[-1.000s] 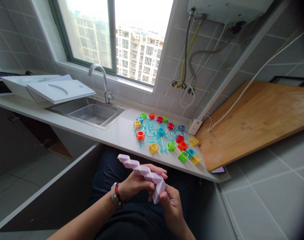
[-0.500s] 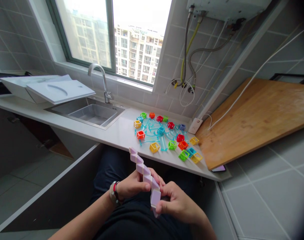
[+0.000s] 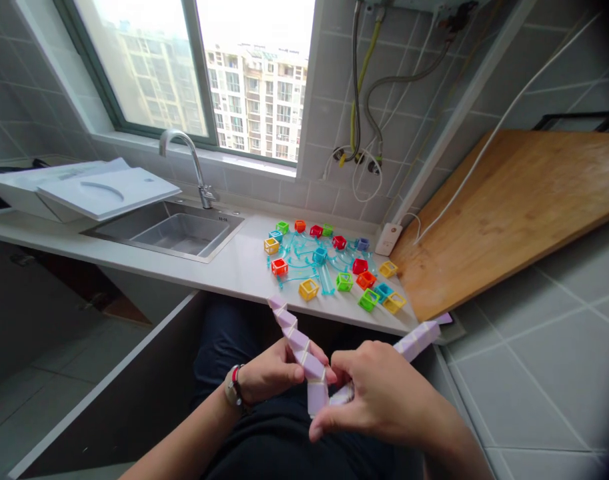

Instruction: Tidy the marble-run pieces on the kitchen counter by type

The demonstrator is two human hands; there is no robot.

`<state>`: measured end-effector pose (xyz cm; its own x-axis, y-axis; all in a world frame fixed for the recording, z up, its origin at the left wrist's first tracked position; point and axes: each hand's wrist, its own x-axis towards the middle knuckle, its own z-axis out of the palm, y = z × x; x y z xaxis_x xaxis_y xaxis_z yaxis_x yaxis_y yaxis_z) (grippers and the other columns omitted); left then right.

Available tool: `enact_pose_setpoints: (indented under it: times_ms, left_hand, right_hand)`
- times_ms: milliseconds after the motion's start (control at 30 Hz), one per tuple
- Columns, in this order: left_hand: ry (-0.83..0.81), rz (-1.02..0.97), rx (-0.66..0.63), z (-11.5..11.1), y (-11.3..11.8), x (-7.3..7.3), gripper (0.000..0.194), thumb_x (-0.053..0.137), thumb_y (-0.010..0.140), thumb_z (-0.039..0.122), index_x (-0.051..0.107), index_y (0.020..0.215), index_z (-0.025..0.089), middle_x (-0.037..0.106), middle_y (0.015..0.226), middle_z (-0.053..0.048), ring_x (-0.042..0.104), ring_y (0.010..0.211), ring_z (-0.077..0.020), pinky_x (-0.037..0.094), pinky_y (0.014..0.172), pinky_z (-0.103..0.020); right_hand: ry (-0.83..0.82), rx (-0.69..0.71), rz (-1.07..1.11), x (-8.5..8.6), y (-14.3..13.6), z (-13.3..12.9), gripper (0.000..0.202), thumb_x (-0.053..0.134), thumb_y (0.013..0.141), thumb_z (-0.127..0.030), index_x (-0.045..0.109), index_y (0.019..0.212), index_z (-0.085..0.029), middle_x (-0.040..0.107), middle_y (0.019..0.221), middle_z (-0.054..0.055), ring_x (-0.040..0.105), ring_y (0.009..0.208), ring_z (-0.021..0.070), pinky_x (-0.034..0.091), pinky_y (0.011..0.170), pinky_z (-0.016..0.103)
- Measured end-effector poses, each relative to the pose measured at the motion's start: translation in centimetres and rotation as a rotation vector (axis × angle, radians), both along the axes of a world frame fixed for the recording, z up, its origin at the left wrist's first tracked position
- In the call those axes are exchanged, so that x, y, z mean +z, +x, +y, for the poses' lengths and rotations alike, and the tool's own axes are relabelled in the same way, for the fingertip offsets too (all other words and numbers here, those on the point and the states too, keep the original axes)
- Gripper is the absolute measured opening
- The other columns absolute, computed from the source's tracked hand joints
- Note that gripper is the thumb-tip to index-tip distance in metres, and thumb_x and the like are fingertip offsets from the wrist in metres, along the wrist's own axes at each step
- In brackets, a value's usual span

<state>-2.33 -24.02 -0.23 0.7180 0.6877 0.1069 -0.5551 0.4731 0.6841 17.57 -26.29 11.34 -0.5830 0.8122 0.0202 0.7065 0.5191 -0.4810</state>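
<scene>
A lavender-and-white twisty snake puzzle [image 3: 314,367] is in both hands, bent into a V above my lap. My left hand [image 3: 273,371] is closed around its left arm, the thumb pressing a segment and the zigzag end sticking up toward the counter. Wrapped over the other arm is my right hand [image 3: 381,393], its thumb pointing left near the bend. The straight far end of that arm shows beyond the right knuckles. My right palm and fingers hide the part between.
Colourful open-frame cubes and clear blue connector pieces lie on the white counter [image 3: 229,277]. Left of them are a steel sink [image 3: 204,248] with a faucet [image 3: 194,160] and a white box [image 3: 109,190]. A wooden board [image 3: 504,207] leans at right beside a white power strip [image 3: 388,239].
The snake puzzle's right part has swung out to the right, making a V. My right hand has turned over and shifted right. The view has moved slightly.
</scene>
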Motion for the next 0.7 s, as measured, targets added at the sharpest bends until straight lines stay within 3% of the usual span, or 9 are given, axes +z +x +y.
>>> enact_pose_setpoints:
  times_ms: [133,233,300,367,500,567,700]
  left_hand:
    - [-0.047,-0.124,0.057,-0.3,0.3,-0.4,0.039,0.091,0.071,0.03,0.075,0.104,0.016,0.078,0.098,-0.009,0.073,0.095,-0.0249,0.052,0.091,-0.036]
    - [-0.056,-0.165,0.137,0.0,-0.4,-0.4,0.035,0.087,0.076,0.029,0.072,0.107,0.025,0.075,0.105,-0.001,0.07,0.098,-0.0174,0.05,0.092,-0.029]
    - [-0.062,-0.166,0.191,0.3,-1.0,-0.1,0.033,0.086,0.078,0.025,0.07,0.107,0.025,0.073,0.106,0.0,0.069,0.098,-0.0157,0.05,0.091,-0.028]
    - [-0.08,-0.164,0.236,0.5,-1.5,0.2,0.032,0.085,0.079,0.023,0.068,0.107,0.023,0.072,0.104,-0.002,0.068,0.097,-0.0164,0.05,0.09,-0.028]
    - [-0.15,-0.168,0.31,0.5,-1.5,1.0,0.036,0.085,0.079,0.026,0.064,0.108,0.024,0.07,0.101,0.0,0.068,0.094,-0.0154,0.053,0.088,-0.028]
    - [-0.166,-0.149,0.3,0.5,-1.3,1.1,0.038,0.085,0.079,0.027,0.061,0.108,0.025,0.069,0.101,0.0,0.068,0.092,-0.0156,0.055,0.081,-0.027]
    - [-0.117,-0.093,0.241,0.5,-1.2,0.6,0.043,0.084,0.079,0.033,0.055,0.11,0.025,0.066,0.098,0.0,0.067,0.083,-0.0162,0.053,0.06,-0.021]
  right_hand:
    - [0.159,0.03,-0.108,1.3,-0.3,0.4,0.058,0.075,0.063,-0.08,0.067,0.073,-0.024,0.067,0.06,0.002,0.059,0.054,0.0219,0.03,0.052,0.032]
    - [0.269,0.069,0.047,1.2,-0.2,0.8,0.045,0.08,0.074,-0.065,0.069,0.09,-0.024,0.073,0.079,0.005,0.066,0.077,0.0273,0.047,0.08,0.041]
    - [0.289,0.099,0.162,0.6,-0.1,1.0,0.04,0.081,0.079,-0.055,0.069,0.102,-0.025,0.075,0.094,0.006,0.067,0.092,0.0285,0.038,0.107,0.052]
    - [0.291,0.132,0.191,-0.4,0.0,1.3,0.044,0.081,0.079,-0.053,0.067,0.111,-0.026,0.074,0.103,0.006,0.066,0.1,0.0291,0.024,0.117,0.059]
    - [0.32,0.164,0.209,-2.6,-0.3,1.8,0.032,0.073,0.091,-0.035,0.064,0.12,-0.026,0.073,0.105,0.005,0.065,0.102,0.0259,0.022,0.119,0.057]
    - [0.319,0.169,0.237,-3.6,-0.4,2.0,0.025,0.068,0.095,-0.026,0.063,0.119,-0.024,0.073,0.103,0.004,0.064,0.097,0.023,0.03,0.115,0.053]
    - [0.286,0.15,0.303,-5.2,-0.5,2.2,0.022,0.07,0.094,-0.027,0.064,0.114,-0.022,0.073,0.102,0.006,0.061,0.093,0.0233,0.047,0.091,0.041]
